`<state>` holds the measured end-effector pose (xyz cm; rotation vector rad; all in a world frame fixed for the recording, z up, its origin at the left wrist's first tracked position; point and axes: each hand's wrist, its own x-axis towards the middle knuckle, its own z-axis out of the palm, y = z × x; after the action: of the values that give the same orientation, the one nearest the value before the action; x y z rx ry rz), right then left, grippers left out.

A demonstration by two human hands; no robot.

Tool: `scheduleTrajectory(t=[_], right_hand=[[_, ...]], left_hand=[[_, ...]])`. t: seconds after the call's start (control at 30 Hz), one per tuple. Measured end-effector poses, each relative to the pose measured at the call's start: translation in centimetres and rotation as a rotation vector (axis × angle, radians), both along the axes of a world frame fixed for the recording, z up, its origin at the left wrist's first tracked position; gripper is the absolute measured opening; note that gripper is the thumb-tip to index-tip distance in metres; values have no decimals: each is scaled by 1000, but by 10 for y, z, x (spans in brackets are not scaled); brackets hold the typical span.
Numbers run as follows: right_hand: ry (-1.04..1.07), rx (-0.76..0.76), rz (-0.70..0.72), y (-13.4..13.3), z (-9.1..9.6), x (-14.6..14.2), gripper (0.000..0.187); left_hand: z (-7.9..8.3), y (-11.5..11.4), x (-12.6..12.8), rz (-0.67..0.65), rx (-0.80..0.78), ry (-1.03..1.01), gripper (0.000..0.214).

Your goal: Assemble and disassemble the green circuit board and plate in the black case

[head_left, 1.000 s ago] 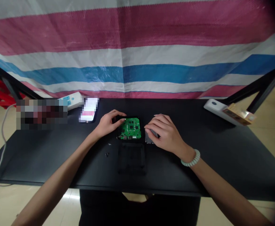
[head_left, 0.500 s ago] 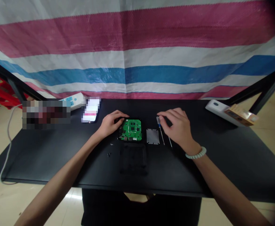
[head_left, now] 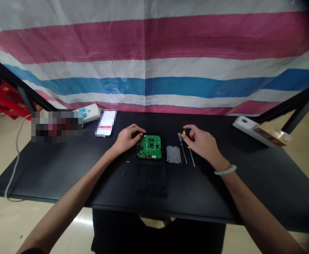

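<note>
A green circuit board (head_left: 151,146) sits in a shallow black case on the table. My left hand (head_left: 129,137) grips the upper left corner of that case, thumb and fingers closed on its edge. To the right, my right hand (head_left: 200,141) has thumb and forefinger around the black and yellow handle of a screwdriver (head_left: 192,158), whose shaft points toward me. Just left of it lies a second screwdriver (head_left: 181,141) with a blue and clear handle. Between the board and the screwdrivers is a flat silver metal plate (head_left: 173,154). A black cover (head_left: 152,179) lies in front of the case.
Small screws (head_left: 125,173) lie left of the cover. A phone (head_left: 106,122) and a white power strip (head_left: 89,113) are at the back left, beside a blurred patch. At right stands a white box-like object (head_left: 246,125) with an orange package (head_left: 273,133). A striped sheet hangs behind.
My right hand has shifted slightly and its fingers now show around the yellow and black handle; the blue screwdriver is more exposed. My left hand stays at the case. The whole view has shifted slightly.
</note>
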<state>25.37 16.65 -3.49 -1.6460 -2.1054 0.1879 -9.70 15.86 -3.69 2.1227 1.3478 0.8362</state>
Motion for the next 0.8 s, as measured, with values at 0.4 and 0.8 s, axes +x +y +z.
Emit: scheduleTrajectory(t=[0.4, 0.8], right_hand=[[569, -144, 13, 17, -5, 14, 31], [562, -133, -49, 18, -7, 15, 37]], left_hand=[[0, -3, 0, 4, 19, 13, 25], [-3, -3, 1, 5, 35, 29, 27]])
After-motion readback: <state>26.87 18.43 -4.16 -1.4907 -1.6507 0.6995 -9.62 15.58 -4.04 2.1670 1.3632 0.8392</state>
